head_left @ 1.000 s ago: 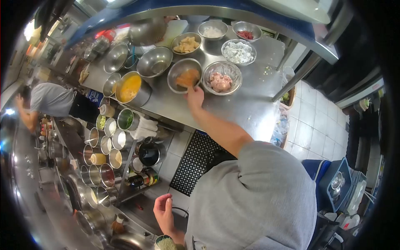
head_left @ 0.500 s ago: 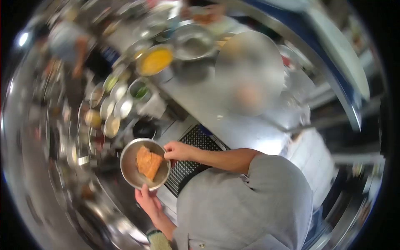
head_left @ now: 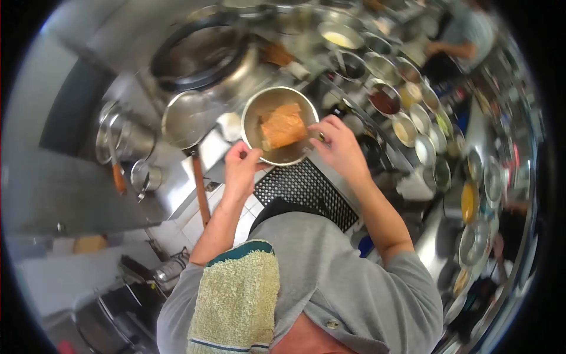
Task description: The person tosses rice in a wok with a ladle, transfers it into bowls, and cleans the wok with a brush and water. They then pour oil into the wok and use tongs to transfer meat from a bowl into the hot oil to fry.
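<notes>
A round steel bowl (head_left: 254,102) is held in front of my body, tilted so its inside faces me. In it lies a thick orange-brown slab of food (head_left: 284,126); its exact kind I cannot make out. My left hand (head_left: 240,170) pinches the bowl's near-left rim between thumb and fingers. On the other side, my right hand (head_left: 341,146) grips the right rim, fingers curled at the edge. A towel (head_left: 239,301) with a green band hangs over my left shoulder.
Ahead to the left sits a large wok (head_left: 200,56) on the range. A round strainer (head_left: 187,121) with a wooden handle lies beside a white cloth (head_left: 213,147). Several ingredient bowls (head_left: 384,97) stand at the right. Another person (head_left: 466,38) is at the far right.
My body and view have swung left, from the steel counter to the range with the wok. The bowl has come along, still between both hands with the orange slab inside.
</notes>
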`<state>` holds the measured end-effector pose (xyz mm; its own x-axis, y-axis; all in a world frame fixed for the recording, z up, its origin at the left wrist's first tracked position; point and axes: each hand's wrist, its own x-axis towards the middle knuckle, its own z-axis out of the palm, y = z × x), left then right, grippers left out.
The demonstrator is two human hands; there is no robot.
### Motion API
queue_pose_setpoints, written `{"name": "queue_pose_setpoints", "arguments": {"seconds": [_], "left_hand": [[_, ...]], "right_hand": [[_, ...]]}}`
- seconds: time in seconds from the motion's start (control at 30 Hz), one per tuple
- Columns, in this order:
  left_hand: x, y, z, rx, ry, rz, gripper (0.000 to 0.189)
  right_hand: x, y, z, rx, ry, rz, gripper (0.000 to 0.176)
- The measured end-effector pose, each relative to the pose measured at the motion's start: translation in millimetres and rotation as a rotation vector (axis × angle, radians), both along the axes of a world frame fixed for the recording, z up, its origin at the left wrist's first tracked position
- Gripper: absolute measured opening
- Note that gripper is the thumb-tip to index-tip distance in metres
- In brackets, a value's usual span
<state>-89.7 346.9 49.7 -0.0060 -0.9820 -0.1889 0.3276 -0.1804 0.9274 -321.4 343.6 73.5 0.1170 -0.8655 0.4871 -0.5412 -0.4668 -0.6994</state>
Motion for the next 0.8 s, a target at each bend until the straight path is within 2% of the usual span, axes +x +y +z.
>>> {"name": "queue_pose_setpoints", "arguments": {"seconds": [0.07, 0.13, 0.2, 0.23, 0.27, 0.3, 0.33, 0.4, 0.43, 0.47, 0.5, 0.53, 0.6, 0.67, 0.7, 0.77, 0.8], "left_hand": [[23, -3, -2, 0.019, 0.066, 0.088, 0.013], [48, 4, -10, 0.040, 0.084, 0.178, 0.014], [74, 27, -5, 0.043, 0.113, 0.281, 0.016], [86, 42, -8, 0.057, 0.117, 0.354, 0.018], [98, 60, -14, 0.072, 0.075, 0.419, 0.011], [107, 78, -9, 0.085, 0.087, 0.506, 0.007], [111, 97, -2, 0.103, 0.099, 0.588, 0.004], [119, 135, 5, 0.167, 0.037, 0.769, 0.008], [116, 156, 5, 0.180, 0.014, 0.903, 0.005], [110, 175, 6, 0.188, -0.017, 1.029, 0.003], [102, 196, 4, 0.169, -0.017, 1.158, 0.005], [91, 215, 2, 0.143, -0.022, 1.276, 0.006], [63, 224, 25, 0.114, 0.020, 1.513, 0.016], [47, 249, 15, 0.141, 0.019, 1.632, 0.025], [38, 263, 4, 0.157, 0.004, 1.697, 0.027], [32, 271, -3, 0.190, 0.030, 1.811, 0.031], [34, 271, -1, 0.190, 0.058, 1.793, 0.032]], "right_hand": [[14, -30, 5, 0.104, -0.248, 0.118, 0.016], [23, -49, 6, 0.297, -0.486, 0.018, 0.012], [32, -84, -26, 0.439, -0.781, 0.031, 0.015], [54, -101, -40, 0.593, -0.694, 0.054, 0.016], [75, -116, -58, 0.739, -0.590, 0.071, 0.017], [109, -125, -83, 0.704, -0.306, 0.225, 0.020], [148, -123, -74, 0.654, -0.097, 0.418, 0.022], [236, -122, -85, 0.779, -0.172, 0.837, 0.024], [285, -117, -87, 0.807, -0.290, 1.019, 0.027], [330, -110, -81, 1.248, -0.376, 0.968, 0.031], [377, -102, -90, 1.472, -0.551, 0.946, 0.037], [428, -97, -111, 1.572, -0.603, 0.925, 0.043], [499, -79, -96, 1.911, -0.652, 0.648, 0.040], [546, -67, -113, 1.853, -0.590, 0.760, 0.039], [558, -58, -113, 1.734, -0.550, 0.664, 0.035], [555, -49, -113, 1.706, -0.572, 0.694, 0.026], [546, -52, -112, 1.674, -0.583, 0.696, 0.021]]}}
